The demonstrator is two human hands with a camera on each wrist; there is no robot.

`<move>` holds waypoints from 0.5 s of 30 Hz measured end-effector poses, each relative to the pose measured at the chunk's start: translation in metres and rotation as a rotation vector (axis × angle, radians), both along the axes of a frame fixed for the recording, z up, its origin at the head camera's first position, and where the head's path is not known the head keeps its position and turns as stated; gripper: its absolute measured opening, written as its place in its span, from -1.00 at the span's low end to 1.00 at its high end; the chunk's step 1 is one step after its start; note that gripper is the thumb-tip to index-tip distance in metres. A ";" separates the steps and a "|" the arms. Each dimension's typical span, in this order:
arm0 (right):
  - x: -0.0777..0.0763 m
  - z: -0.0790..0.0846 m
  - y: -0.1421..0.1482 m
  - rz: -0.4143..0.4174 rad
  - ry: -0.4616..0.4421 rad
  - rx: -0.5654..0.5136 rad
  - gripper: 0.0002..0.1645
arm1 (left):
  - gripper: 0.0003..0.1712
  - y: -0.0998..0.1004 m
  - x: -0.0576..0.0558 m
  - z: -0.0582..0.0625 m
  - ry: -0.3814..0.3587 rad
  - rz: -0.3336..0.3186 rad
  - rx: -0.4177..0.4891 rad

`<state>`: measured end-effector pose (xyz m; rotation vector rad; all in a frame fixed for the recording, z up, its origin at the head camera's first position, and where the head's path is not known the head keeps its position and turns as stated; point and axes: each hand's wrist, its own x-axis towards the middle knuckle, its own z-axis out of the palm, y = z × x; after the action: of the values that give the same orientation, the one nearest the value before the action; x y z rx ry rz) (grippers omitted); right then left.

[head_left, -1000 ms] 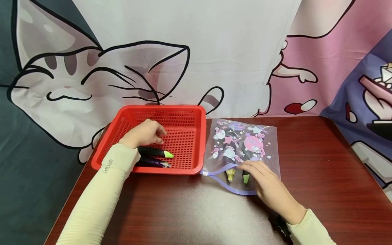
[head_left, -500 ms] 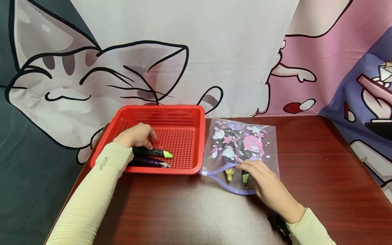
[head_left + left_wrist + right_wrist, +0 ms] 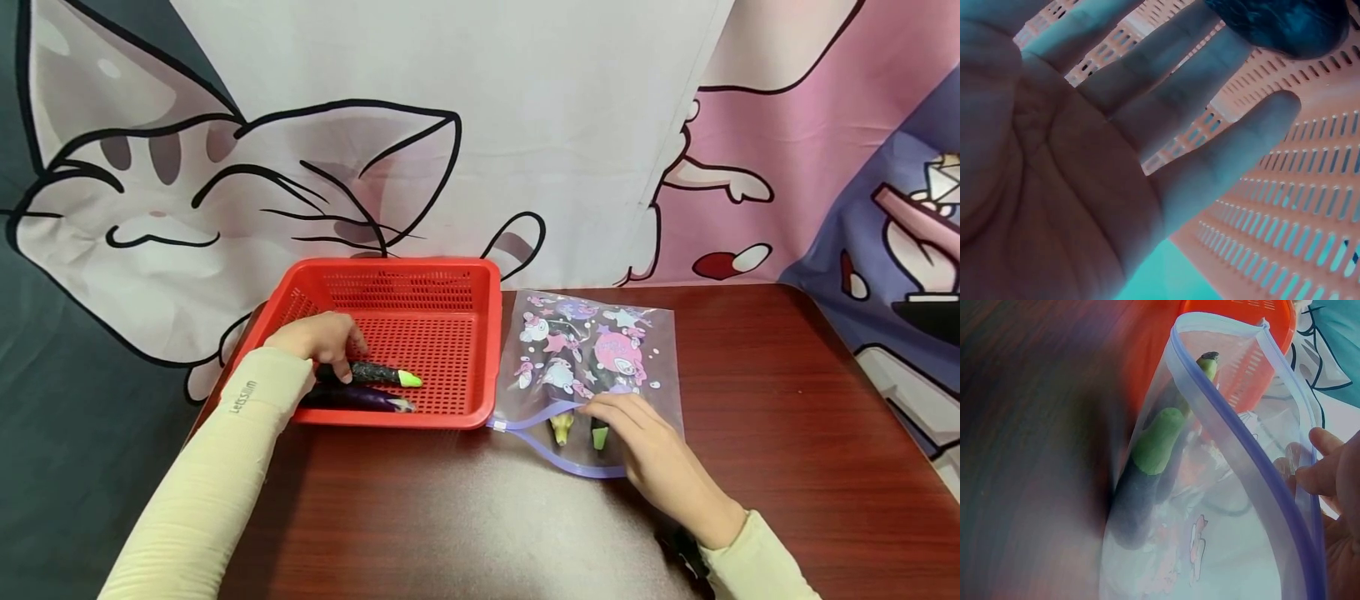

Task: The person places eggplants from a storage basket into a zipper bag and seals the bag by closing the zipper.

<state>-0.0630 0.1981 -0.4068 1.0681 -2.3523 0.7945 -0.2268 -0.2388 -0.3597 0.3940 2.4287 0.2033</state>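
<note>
My left hand (image 3: pixel 318 340) reaches into the red basket (image 3: pixel 491 350), its thumb overlapping a dark, zucchini-like vegetable (image 3: pixel 375 372) with a bright green tip. In the left wrist view the fingers are spread and fairly straight, fingertips at the dark vegetable's (image 3: pixel 1291 25) rounded end. A purple eggplant (image 3: pixel 356 398) lies along the basket's near side. My right hand (image 3: pixel 660 458) pinches the mouth of a clear printed zip bag (image 3: pixel 517 358), holding it open. Inside the bag lie a dark vegetable with a green end (image 3: pixel 1159 442) and another with a yellow-green stem (image 3: pixel 1209 365).
The basket and bag stand side by side on a dark red-brown table (image 3: pixel 420 517), near its back edge. A cartoon-printed curtain (image 3: pixel 585 150) hangs right behind them. The bag's purple zip strip (image 3: pixel 558 461) gapes toward the front.
My left hand has moved left and down in the basket, onto the dark green-tipped vegetable. My right hand stays at the bag's mouth.
</note>
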 end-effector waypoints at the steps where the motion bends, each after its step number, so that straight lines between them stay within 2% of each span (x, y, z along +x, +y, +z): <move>1: 0.000 0.000 0.000 -0.002 0.001 0.001 -0.49 | -0.35 -0.001 0.000 0.000 -0.010 0.003 -0.001; 10: 0.000 0.000 0.000 0.000 -0.005 0.007 -0.46 | -0.41 -0.006 -0.001 -0.003 -0.036 0.045 -0.027; 15: 0.001 -0.001 0.000 -0.004 -0.005 0.008 -0.45 | -0.41 -0.009 -0.001 -0.005 -0.040 0.043 -0.033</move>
<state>-0.0625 0.1976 -0.4077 1.0655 -2.3631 0.7885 -0.2274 -0.2475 -0.3650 0.3209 2.3996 0.1881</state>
